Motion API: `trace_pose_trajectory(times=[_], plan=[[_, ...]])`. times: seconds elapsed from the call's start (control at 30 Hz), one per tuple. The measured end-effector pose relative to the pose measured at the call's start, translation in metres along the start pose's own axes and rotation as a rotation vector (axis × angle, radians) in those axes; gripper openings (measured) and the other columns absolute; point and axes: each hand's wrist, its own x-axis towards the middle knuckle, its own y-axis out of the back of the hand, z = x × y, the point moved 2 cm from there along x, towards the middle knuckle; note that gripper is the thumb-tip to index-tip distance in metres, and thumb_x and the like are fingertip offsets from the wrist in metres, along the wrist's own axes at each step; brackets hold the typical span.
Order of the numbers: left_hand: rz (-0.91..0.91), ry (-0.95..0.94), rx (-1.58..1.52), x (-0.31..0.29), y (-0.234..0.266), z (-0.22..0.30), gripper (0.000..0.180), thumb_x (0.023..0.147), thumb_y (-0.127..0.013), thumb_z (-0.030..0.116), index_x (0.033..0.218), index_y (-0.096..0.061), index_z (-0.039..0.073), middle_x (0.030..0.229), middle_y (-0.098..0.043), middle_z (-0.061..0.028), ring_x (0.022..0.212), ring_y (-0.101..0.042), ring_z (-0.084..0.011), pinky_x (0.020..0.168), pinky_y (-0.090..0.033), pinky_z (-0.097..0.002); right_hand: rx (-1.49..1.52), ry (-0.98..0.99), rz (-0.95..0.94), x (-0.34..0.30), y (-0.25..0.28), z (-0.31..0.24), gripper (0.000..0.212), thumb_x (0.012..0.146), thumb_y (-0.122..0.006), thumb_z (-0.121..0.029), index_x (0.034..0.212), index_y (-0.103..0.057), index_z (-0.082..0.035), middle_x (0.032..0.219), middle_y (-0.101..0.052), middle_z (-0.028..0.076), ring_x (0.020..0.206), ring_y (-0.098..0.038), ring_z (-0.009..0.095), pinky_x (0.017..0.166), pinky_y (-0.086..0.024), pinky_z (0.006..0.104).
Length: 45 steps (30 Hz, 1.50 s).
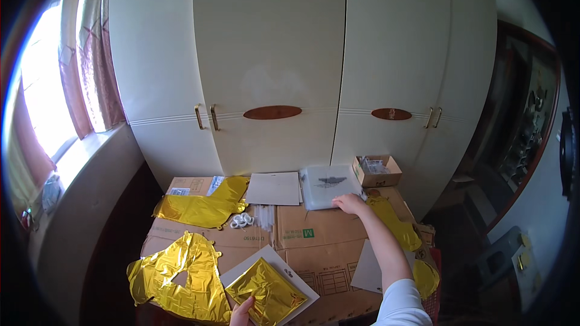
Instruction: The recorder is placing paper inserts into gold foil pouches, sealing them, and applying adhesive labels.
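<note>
My left hand (242, 313) holds a folded gold foil balloon (266, 290) flat against a grey card (302, 290) at the table's near edge, thumb on top of the foil. Reaching far forward, my right hand (350, 203) has its fingers curled at the near right part of a stack of clear plastic bags (320, 190) with a dark print. An unfolded gold foil balloon (181, 278) with a hole in it lies left of my left hand. Another gold foil balloon (205, 205) is spread farther back on the left.
Cardboard (302, 241) covers the table. White ribbon rolls (242, 221) and clear straws (264, 217) lie mid-table, below grey cards (275, 189). A small box (377, 172) of packets stands back right. More gold foil (393, 223) and a card (368, 268) lie by my right arm.
</note>
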Motion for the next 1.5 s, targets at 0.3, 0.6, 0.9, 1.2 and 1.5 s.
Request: trace_pose_trajectory(times=[0.3, 0.6, 0.9, 1.2, 1.5], plan=[[0.007, 0.091, -0.056, -0.001, 0.017, -0.008, 0.041, 0.096, -0.048, 0.023, 0.131, -0.047, 0.002, 0.124, -0.06, -0.0166, 0.111, -0.061, -0.0338, 0.097, -0.049, -0.0518, 0.097, -0.215, 0.315, -0.001, 0.012, -0.036, 0.015, 0.084, -0.067, -0.026, 0.089, -0.071, -0.013, 0.089, -0.071, 0.01, 0.084, -0.067, 0.031, 0.074, -0.053, 0.0418], [0.008, 0.015, -0.088, -0.016, 0.016, -0.002, 0.043, 0.095, -0.048, 0.022, 0.132, -0.047, 0.001, 0.125, -0.061, -0.0178, 0.112, -0.061, -0.0348, 0.098, -0.049, -0.0517, -0.279, 0.215, 0.481, -0.053, 0.025, -0.128, 0.012, 0.081, -0.064, -0.017, 0.073, -0.058, -0.01, 0.073, -0.065, 0.008, 0.065, -0.066, 0.027, 0.06, -0.053, 0.0413], [0.048, 0.066, -0.08, -0.034, 0.009, -0.002, 0.042, 0.096, -0.048, 0.021, 0.132, -0.047, 0.0, 0.125, -0.06, -0.0191, 0.111, -0.062, -0.0351, 0.099, -0.049, -0.0521, -0.068, 0.293, 0.146, -0.17, -0.027, -0.202, 0.028, 0.083, -0.068, -0.03, 0.095, -0.064, -0.005, 0.109, -0.067, 0.011, 0.101, -0.066, 0.027, 0.083, -0.055, 0.0381], [0.058, 0.211, -0.066, -0.039, -0.018, -0.03, 0.037, 0.098, -0.048, 0.013, 0.131, -0.045, -0.001, 0.125, -0.059, -0.0178, 0.109, -0.062, -0.0336, 0.095, -0.051, -0.0499, -0.238, 0.246, 0.145, -0.19, -0.046, -0.186, 0.029, 0.078, -0.068, -0.016, 0.105, -0.066, -0.005, 0.109, -0.069, 0.009, 0.1, -0.066, 0.022, 0.083, -0.056, 0.0344], [0.049, 0.204, -0.049, -0.049, -0.014, -0.048, 0.037, 0.097, -0.048, 0.012, 0.132, -0.047, 0.001, 0.127, -0.059, -0.017, 0.114, -0.059, -0.0338, 0.099, -0.048, -0.0514, -0.398, 0.358, 0.249, -0.202, -0.017, -0.229, 0.008, 0.078, -0.06, -0.01, 0.086, -0.062, -0.009, 0.075, -0.057, 0.002, 0.075, -0.064, 0.017, 0.058, -0.056, 0.029]])
